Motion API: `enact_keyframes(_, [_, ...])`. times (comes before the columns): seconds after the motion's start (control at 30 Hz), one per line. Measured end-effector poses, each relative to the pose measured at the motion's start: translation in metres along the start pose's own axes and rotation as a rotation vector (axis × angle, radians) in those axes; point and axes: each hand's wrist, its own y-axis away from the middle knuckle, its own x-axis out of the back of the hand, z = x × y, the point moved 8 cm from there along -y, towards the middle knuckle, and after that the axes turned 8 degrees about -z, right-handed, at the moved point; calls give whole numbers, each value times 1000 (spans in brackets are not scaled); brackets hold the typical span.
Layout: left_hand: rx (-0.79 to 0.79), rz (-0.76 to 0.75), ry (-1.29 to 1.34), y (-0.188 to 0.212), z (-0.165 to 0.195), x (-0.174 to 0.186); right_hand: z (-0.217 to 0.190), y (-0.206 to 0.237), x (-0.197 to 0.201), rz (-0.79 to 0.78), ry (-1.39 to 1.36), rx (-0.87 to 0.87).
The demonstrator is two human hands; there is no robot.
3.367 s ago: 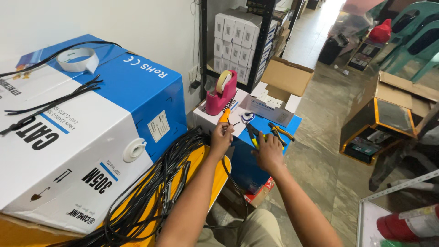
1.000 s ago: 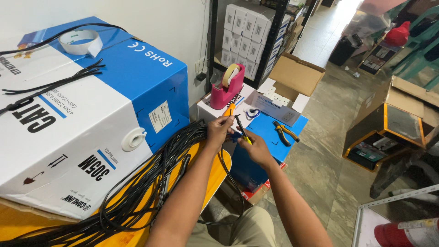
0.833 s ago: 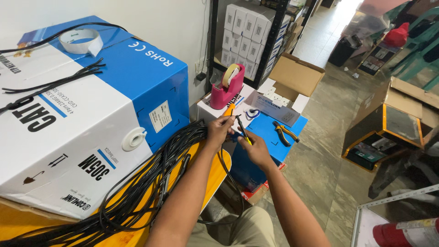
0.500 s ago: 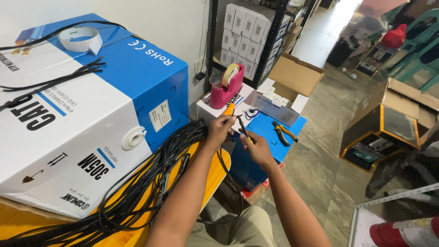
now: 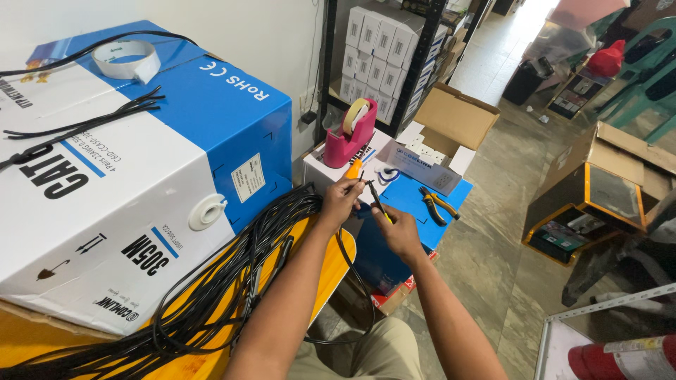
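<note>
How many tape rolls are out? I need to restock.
2: a white tape roll lying on the big blue-and-white box; another roll in the pink dispenser. Others may be hidden.

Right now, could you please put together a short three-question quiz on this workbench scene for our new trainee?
1. True or false: the pliers with yellow handles lie untouched on the blue surface.
2. What does the left hand pinch? A) a tape roll B) the end of a black cable C) a white box
3. Fill in: the pink tape dispenser stands ____ the hands, near the shelf.

Key: 1 true. 2 B; the right hand holds a small tool against that cable. 3 beyond.
</note>
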Motion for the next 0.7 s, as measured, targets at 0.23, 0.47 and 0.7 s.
enact_keyframes(0.23, [-23, 81, -129, 2, 8, -1, 13, -4, -3, -86, -88, -68])
enact_keyframes(0.47, [41, 72, -118, 7, 11, -1, 3, -6, -10, -286, -361, -26])
enact_keyframes(0.7, [15, 74, -82, 6, 18, -4, 1, -3, -6, -215, -271, -63])
